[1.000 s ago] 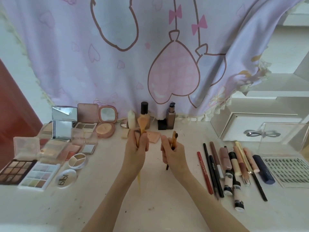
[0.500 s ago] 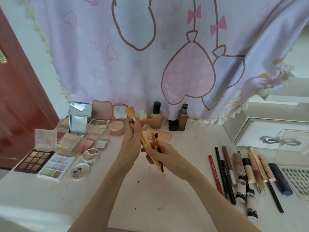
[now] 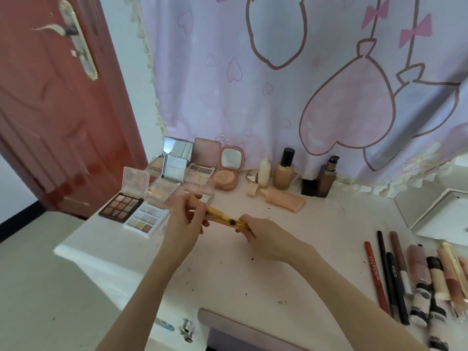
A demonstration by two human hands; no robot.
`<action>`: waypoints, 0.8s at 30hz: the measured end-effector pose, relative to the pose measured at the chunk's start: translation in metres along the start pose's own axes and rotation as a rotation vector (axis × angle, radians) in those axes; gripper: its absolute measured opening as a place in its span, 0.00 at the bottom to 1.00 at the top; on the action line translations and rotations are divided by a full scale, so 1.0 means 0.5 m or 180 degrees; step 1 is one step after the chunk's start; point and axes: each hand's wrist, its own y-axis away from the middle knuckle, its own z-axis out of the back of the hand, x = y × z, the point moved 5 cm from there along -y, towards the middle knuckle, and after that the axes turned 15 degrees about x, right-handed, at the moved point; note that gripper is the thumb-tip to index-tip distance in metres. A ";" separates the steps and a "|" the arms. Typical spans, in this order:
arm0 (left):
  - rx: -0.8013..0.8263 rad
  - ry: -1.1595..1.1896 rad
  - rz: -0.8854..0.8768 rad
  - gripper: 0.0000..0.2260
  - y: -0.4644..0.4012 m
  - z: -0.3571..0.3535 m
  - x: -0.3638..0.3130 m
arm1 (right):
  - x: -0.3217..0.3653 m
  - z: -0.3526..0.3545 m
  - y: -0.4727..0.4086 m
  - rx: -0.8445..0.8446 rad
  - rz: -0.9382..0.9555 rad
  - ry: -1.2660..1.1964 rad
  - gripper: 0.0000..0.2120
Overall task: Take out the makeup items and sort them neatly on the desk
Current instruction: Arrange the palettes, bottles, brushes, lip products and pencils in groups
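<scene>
Both hands hold a small bundle of yellow-handled makeup brushes [image 3: 220,217] low over the white desk [image 3: 253,274]. My left hand [image 3: 186,219] grips the bundle's left end and my right hand [image 3: 263,236] grips its right end; the brush heads are hidden inside the fingers. Eyeshadow palettes [image 3: 134,211] and open compacts [image 3: 202,165] lie in a group at the desk's left. Foundation bottles [image 3: 285,171] stand at the back by the curtain. Pencils, lip products and tubes [image 3: 410,277] lie in a row at the right.
A pink tube [image 3: 283,201] lies flat in front of the bottles. A white drawer box [image 3: 435,211] sits at the right. A pink curtain hangs behind the desk and a red door [image 3: 55,110] stands at the left. A chair back [image 3: 240,330] shows at the desk's front edge.
The two hands came together, joining the big brush and the smaller brushes into one bundle, and lowered it toward the desk. The camera swung left, bringing the door into view.
</scene>
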 end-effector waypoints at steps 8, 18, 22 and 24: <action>0.0086 -0.1358 -0.0223 0.11 0.041 -0.021 0.019 | -0.023 -0.003 -0.032 -0.0447 -0.0609 0.0865 0.09; 0.0504 -0.2249 -0.0649 0.18 0.057 -0.095 0.016 | -0.038 0.010 -0.029 -0.0169 -0.0410 0.0357 0.12; 0.0729 -0.2765 -0.0811 0.20 0.047 -0.118 0.017 | -0.042 0.021 -0.031 -0.0194 -0.0453 0.0128 0.11; 0.0838 -0.2812 -0.0769 0.16 0.040 -0.126 0.023 | -0.046 0.027 -0.034 -0.0272 -0.0492 0.0040 0.12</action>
